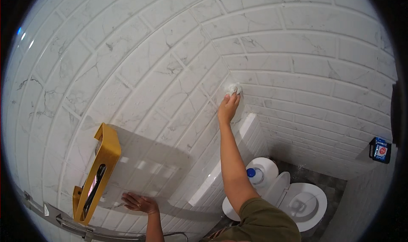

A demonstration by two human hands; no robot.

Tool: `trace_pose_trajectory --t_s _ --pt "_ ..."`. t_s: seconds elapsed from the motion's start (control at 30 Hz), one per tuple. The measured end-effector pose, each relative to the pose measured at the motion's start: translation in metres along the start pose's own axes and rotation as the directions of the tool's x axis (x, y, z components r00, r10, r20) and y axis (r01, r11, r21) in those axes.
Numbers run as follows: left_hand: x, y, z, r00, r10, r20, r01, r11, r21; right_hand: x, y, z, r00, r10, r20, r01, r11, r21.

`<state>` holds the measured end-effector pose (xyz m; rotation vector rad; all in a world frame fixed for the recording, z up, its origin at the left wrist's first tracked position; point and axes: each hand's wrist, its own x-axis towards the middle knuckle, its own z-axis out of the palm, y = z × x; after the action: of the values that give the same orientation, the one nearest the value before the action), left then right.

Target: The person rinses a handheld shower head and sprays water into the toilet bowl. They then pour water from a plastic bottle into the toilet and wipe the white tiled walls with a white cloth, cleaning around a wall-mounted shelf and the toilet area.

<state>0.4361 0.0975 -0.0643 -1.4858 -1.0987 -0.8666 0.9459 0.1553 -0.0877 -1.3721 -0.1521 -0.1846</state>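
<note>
My right hand (pixel 229 109) presses a crumpled white wad (pixel 234 88), perhaps cloth or paper, against the tiled wall close to the inside corner. White marble-pattern tiles (pixel 178 105) cover both walls around it. Wetness or a smear shows on the tiles beside the wad. Lower down to the left, my left hand (pixel 142 203) rests against the same wall with fingers spread, holding nothing. Just left of that hand is a gold wall-mounted shelf (pixel 110 159), with dark items partly visible through its slot.
A white ledge (pixel 220 176) runs along the wall below my right arm. Beneath stands a toilet (pixel 322 207), lid raised, with a blue-capped bottle (pixel 251 173) on its cistern. A black holder (pixel 372 151) with a blue packet hangs at right. A metal rail (pixel 108 234) crosses the lower left.
</note>
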Motion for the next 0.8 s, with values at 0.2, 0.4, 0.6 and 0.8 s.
trace_pose_trajectory --t_s 0.2,0.4,0.6,0.8 --pt "0.002 0.003 -0.003 1.000 0.030 -0.008 -0.030 1.000 0.008 -0.087 0.003 -0.018 0.998 0.006 0.058 -0.005 1.000 -0.026" --pt "-0.002 0.004 -0.001 1.000 0.027 -0.010 -0.027 1.000 -0.016 -0.230 -0.015 -0.076 0.924 0.000 0.383 -0.017 0.999 0.039" --pt "0.003 0.008 -0.007 0.998 0.057 -0.021 -0.058 0.998 -0.018 -0.206 -0.004 -0.064 0.934 -0.039 0.356 0.028 0.999 0.036" --pt "0.005 0.011 -0.008 0.997 0.074 -0.010 -0.074 0.997 0.002 -0.058 0.049 -0.019 0.995 0.035 0.088 -0.033 0.999 -0.030"
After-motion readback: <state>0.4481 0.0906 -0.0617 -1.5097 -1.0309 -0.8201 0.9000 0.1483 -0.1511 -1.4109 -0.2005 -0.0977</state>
